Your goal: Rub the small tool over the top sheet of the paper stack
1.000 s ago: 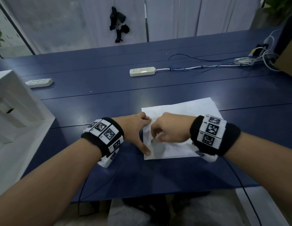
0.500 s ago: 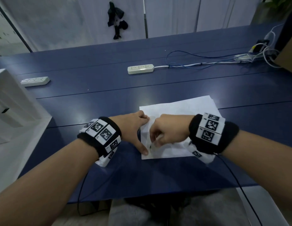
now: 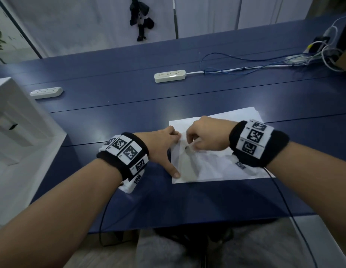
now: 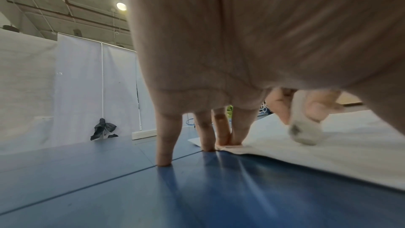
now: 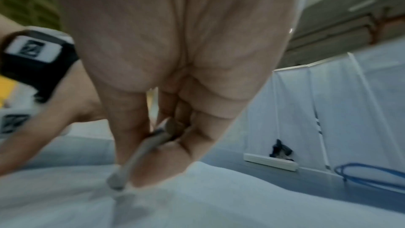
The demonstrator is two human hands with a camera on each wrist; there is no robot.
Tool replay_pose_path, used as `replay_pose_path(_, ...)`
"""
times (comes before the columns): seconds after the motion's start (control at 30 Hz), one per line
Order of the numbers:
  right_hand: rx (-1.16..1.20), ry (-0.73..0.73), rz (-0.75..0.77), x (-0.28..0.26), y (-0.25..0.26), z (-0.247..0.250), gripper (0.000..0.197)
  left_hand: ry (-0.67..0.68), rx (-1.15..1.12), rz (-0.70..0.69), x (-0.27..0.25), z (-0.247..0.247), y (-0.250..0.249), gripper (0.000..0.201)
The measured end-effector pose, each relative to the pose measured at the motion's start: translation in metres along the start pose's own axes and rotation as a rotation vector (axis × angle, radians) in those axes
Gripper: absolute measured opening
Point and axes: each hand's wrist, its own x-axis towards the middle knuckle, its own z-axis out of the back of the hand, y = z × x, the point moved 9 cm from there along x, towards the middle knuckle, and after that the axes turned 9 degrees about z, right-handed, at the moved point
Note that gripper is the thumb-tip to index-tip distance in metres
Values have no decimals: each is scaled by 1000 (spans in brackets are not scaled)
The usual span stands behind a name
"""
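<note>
A white sheet of paper (image 3: 216, 167) lies on the blue table (image 3: 129, 105) in front of me, wrinkled near its left edge. My left hand (image 3: 162, 147) presses it flat with straight fingers (image 4: 221, 127) on that edge. Its thumb reaches to the near left corner. My right hand (image 3: 205, 136) pinches a small white eraser (image 3: 189, 147) whose dark smudged end (image 4: 304, 133) points down at the paper (image 4: 328, 159). In the blurred right wrist view the eraser (image 5: 140, 150) sticks out below the curled fingers, its tip at the sheet (image 5: 241, 197).
A white box (image 3: 17, 120) stands at the left. Two power strips (image 3: 170, 75) (image 3: 46, 92) lie farther back, with blue and white cables (image 3: 245, 68) running to the back right corner. A black item (image 3: 140, 18) hangs on the white curtain. The table's near edge is close to my lap.
My right hand with the eraser has slid a little farther up the sheet's left part, and the paper there looks more wrinkled. The left hand stays pressed in place.
</note>
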Motion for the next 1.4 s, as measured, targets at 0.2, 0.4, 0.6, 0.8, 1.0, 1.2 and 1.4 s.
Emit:
replay_pose_path(0.2,113,208,90,-11,22,-26,19,1,2,8,3,-1,0,131)
replay_pose_path(0.4,16,43,37,-3,3,-7,16,7,19,7,2,-1,-1,131)
replay_pose_path(0.6,74,122,73,-6,16,-13,15,0,11,1,3,0,-1,127)
replay_pose_path(0.8,43,46,62,-5,12,-12,16,-5,8,9,3,0,-1,126)
replay_pose_path(1.0,62,70,68,-2,18,-11,19,5,-1,8,2,0,-1,126)
replay_pose_path(1.2,113,114,75,-7,23,-16,18,-4,-14,11,3,-2,1,129)
replay_pose_path(1.4,91,31,18,0,12,-3,22,-3,-1,13,3,0,0,126)
